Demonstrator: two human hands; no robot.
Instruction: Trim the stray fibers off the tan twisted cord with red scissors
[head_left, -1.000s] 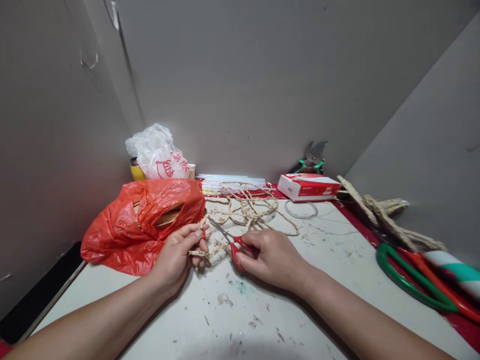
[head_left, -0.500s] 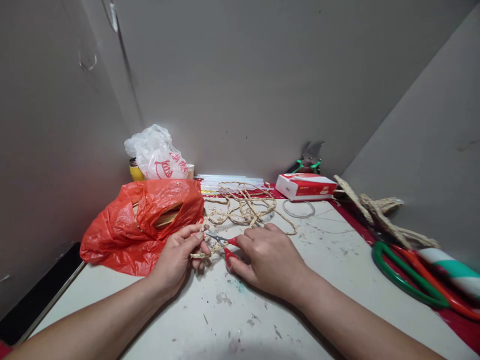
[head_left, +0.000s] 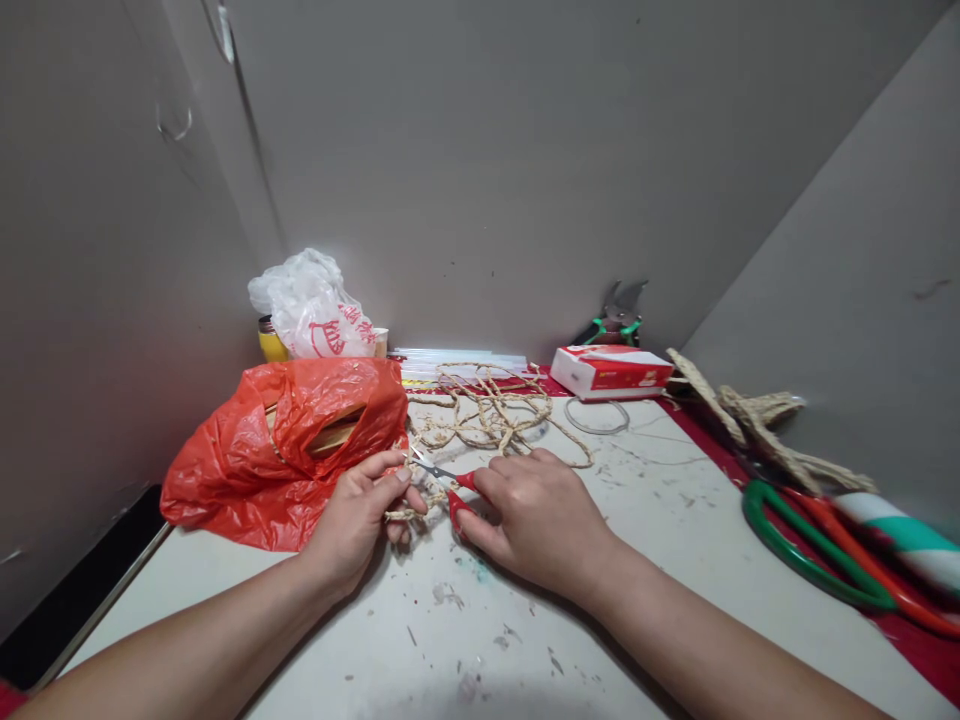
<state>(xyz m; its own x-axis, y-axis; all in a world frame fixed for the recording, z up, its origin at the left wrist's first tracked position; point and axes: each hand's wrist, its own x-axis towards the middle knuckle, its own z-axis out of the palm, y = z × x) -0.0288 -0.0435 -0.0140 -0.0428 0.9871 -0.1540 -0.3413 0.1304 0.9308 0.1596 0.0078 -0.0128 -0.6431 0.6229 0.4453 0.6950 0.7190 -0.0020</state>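
Observation:
My left hand (head_left: 367,510) is closed on a piece of braided straw rope (head_left: 409,514), pinching it between thumb and fingers. Small red-handled scissors (head_left: 459,508) are in my right hand (head_left: 532,515), with thumb and fingers in the loops. Their blades are slightly apart and point left, close by the left fingertips and the rope. More of the straw rope (head_left: 487,430) lies in loose loops on the table just beyond both hands.
An orange plastic bag (head_left: 247,470) with wooden strips inside lies left. Behind it stands a white plastic bag (head_left: 315,305). Clear sticks (head_left: 465,362), a red-white box (head_left: 611,372), pruning shears (head_left: 621,312) and a wire coil (head_left: 598,418) are at the back; large green-and-orange-handled shears (head_left: 817,570) lie right.
The scissor blades have shifted slightly up and left beside the left fingertips. The rope end under my left hand has moved a little; both hands stay nearly in place.

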